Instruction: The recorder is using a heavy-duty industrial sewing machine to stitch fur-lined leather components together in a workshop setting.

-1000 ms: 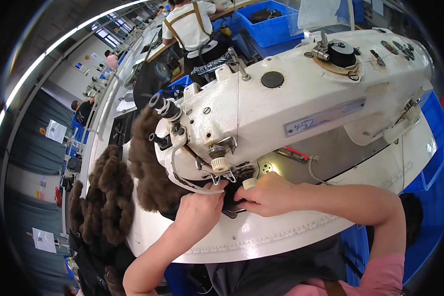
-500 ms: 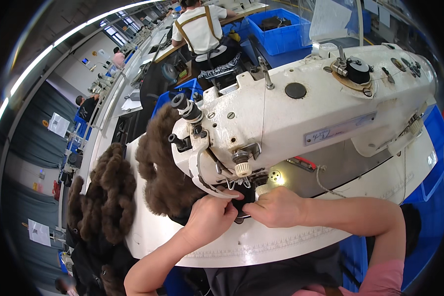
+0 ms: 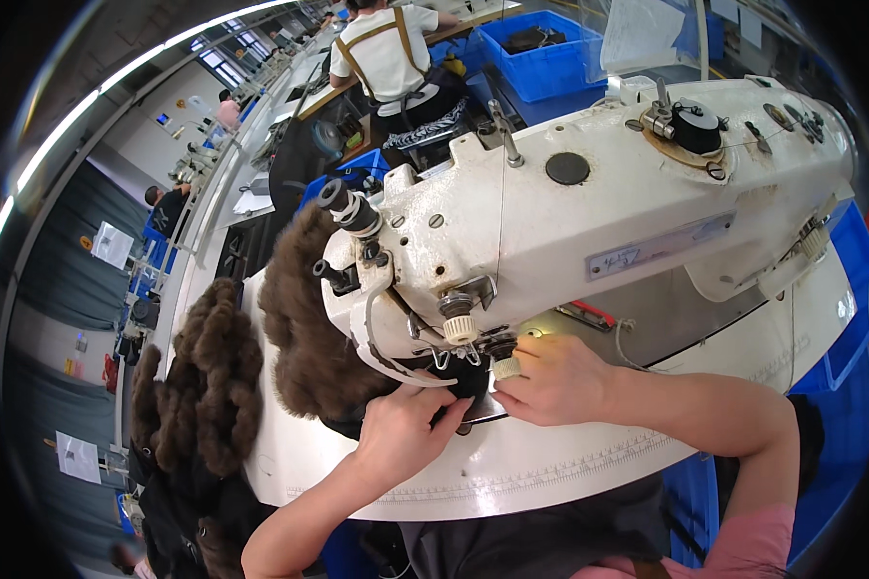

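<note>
A white sewing machine (image 3: 608, 203) stands over a white work surface (image 3: 541, 478) with a ruler scale. My left hand (image 3: 401, 434) is closed on black fabric (image 3: 468, 381) under the machine's head, thumb near the metal plate. My right hand (image 3: 550, 381) is curled beside a knurled knob (image 3: 507, 369) just right of the needle area; what its fingertips hold is hidden. Brown fluffy fur (image 3: 314, 338) lies with the black fabric left of the head. A small lamp glows behind my right fingers.
More fur pieces (image 3: 198, 386) and dark cloth hang at the surface's left. A red-handled tool (image 3: 594, 314) lies behind my right hand. Blue bins (image 3: 526, 53) stand behind and at the right. A co-worker in white (image 3: 391, 63) sits ahead, others farther left.
My right hand has moved slightly up and right beside the knob. My left hand has shifted a little toward me relative to the machine head. The view has shifted slightly.
</note>
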`<control>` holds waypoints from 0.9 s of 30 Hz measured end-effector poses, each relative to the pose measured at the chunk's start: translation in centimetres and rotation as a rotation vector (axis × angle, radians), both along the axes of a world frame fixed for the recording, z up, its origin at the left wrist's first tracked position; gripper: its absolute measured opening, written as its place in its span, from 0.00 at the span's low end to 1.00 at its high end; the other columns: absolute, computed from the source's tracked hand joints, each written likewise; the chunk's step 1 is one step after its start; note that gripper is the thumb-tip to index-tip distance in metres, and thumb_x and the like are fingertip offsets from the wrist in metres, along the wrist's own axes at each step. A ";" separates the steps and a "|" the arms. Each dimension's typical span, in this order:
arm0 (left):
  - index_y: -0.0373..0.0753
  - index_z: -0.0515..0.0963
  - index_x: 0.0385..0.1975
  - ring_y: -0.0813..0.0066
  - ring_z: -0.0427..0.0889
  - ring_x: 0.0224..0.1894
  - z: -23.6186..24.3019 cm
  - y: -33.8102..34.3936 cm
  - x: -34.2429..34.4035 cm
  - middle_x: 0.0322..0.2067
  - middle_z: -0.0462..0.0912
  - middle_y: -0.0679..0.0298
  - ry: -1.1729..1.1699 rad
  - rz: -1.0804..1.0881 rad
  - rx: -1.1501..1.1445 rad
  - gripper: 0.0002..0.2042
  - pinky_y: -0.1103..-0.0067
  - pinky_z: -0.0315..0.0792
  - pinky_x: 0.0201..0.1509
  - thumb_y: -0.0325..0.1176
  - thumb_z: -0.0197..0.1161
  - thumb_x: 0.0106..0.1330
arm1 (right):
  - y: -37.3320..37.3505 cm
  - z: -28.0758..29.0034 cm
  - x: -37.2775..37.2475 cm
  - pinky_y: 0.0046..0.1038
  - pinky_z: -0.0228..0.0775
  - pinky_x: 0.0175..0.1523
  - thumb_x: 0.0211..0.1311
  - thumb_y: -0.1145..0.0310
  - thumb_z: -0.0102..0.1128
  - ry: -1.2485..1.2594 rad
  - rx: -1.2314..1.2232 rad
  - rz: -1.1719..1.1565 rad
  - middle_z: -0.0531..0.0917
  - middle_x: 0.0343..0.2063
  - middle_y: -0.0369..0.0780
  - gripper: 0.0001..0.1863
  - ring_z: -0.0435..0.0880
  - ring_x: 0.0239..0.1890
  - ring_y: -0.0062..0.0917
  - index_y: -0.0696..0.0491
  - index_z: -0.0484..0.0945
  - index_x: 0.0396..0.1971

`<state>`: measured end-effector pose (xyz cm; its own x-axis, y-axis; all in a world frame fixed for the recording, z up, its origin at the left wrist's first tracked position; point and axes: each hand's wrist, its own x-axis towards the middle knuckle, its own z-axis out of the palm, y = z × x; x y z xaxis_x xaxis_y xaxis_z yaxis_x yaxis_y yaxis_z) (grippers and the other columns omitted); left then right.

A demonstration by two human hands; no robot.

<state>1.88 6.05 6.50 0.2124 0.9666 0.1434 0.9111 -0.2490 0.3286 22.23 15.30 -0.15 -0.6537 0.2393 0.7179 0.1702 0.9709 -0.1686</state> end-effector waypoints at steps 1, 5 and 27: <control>0.32 0.80 0.25 0.71 0.76 0.16 -0.3 0.0 0.0 0.26 0.80 0.61 -0.007 -0.010 0.080 0.08 0.79 0.70 0.21 0.30 0.72 0.54 | 0.0 -0.1 0.0 0.26 0.66 0.28 0.46 0.66 0.65 -0.019 0.017 0.028 0.69 0.21 0.33 0.09 0.71 0.27 0.24 0.49 0.73 0.17; 0.32 0.80 0.24 0.71 0.74 0.15 -0.2 0.4 0.2 0.25 0.80 0.60 -0.040 0.015 0.076 0.07 0.79 0.69 0.21 0.28 0.71 0.55 | -0.1 -1.0 -0.3 0.24 0.65 0.28 0.48 0.65 0.65 0.007 0.057 0.076 0.69 0.20 0.32 0.08 0.70 0.26 0.23 0.49 0.74 0.19; 0.33 0.81 0.32 0.55 0.80 0.24 1.1 0.7 0.4 0.26 0.78 0.55 0.119 0.020 -0.010 0.06 0.68 0.74 0.28 0.26 0.65 0.56 | -0.8 -1.0 -0.8 0.27 0.69 0.43 0.49 0.66 0.64 -0.133 0.000 0.071 0.83 0.41 0.34 0.19 0.79 0.36 0.24 0.55 0.81 0.43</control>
<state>2.25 6.76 7.55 0.2086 0.9719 0.1090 0.9485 -0.2282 0.2197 21.48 14.47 -1.13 -0.7583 0.1886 0.6241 0.1217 0.9814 -0.1487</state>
